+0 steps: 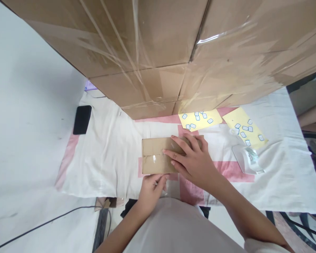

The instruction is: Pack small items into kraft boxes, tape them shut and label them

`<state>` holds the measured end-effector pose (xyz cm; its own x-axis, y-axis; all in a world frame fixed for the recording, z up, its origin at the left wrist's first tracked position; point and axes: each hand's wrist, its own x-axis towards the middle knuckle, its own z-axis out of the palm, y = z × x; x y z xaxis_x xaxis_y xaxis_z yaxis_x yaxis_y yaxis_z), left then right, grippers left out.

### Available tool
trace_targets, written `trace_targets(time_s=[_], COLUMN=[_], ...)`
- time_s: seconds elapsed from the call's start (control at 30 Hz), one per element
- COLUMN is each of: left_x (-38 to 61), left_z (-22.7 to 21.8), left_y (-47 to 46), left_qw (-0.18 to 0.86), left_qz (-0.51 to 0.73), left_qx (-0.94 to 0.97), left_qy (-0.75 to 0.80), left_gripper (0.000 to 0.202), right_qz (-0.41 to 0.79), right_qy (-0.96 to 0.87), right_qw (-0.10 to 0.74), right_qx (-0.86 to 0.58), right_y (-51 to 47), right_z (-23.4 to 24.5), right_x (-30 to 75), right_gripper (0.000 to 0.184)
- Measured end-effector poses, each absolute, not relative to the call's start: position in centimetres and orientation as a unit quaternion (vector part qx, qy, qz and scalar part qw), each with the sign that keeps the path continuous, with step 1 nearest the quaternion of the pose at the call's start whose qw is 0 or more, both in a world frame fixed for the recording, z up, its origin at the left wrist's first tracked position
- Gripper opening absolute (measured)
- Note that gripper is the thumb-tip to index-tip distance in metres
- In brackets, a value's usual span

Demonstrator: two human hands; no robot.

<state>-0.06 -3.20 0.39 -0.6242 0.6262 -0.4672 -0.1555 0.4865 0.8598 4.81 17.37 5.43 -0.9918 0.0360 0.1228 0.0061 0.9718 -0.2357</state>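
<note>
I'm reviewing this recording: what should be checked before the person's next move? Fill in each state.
1. Right hand resting on the small carton: ok, fingers spread across its top.
2. Left hand gripping the carton: cannot tell; it is at the near edge, its fingertips partly hidden.
3. Whole top face visible: not ok, the right hand covers its right part.
4. Top seam sealed: cannot tell.
5. Phone clear of both hands: ok, far to the left.
6. Yellow sheets clear of the small carton: ok, beyond it and to the right.
</note>
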Motion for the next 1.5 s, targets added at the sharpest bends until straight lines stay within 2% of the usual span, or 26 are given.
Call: trace_targets(time_s=[0.27, 0.9, 1.0, 1.17, 1.3, 1.5], left_x=[0.3, 0.0, -0.4, -0.9, -1.3, -3.0], left_z=[-1.0, -8.1, -8.4, -8.3, -7.7, -5.7], left_y=[-3.1, -4.7, -5.0, -4.8, -4.7, -5.8], left_qw=[0.365, 0.237, 0.207, 0.187, 0.211, 0.255], left_qz=[0.483, 0.457, 0.436, 0.413, 0.417, 0.427], left_qx=[0.154, 0.188, 0.193, 0.205, 0.216, 0.259], left_qy=[0.781, 0.836, 0.854, 0.867, 0.857, 0.828], left_gripper=[0.039, 0.039, 0.038, 0.041, 0.037, 0.038], right_qz=[0.118, 0.126, 0.132, 0.131, 0.134, 0.176], right_qy=[-0.991, -0.990, -0.990, -0.990, -0.990, -0.982], right_qw=[0.060, 0.056, 0.047, 0.046, 0.048, 0.060], right_qx=[-0.011, -0.013, -0.010, 0.008, 0.015, -0.012], right_y=[17.4, 17.5, 17.5, 17.4, 18.0, 18.5], right_z=[5.5, 5.7, 5.7, 5.5, 5.8, 7.6], right_x=[4.8, 4.9, 5.0, 5.2, 5.0, 5.7], right_gripper=[0.038, 0.039, 0.040, 0.068, 0.063, 0.067])
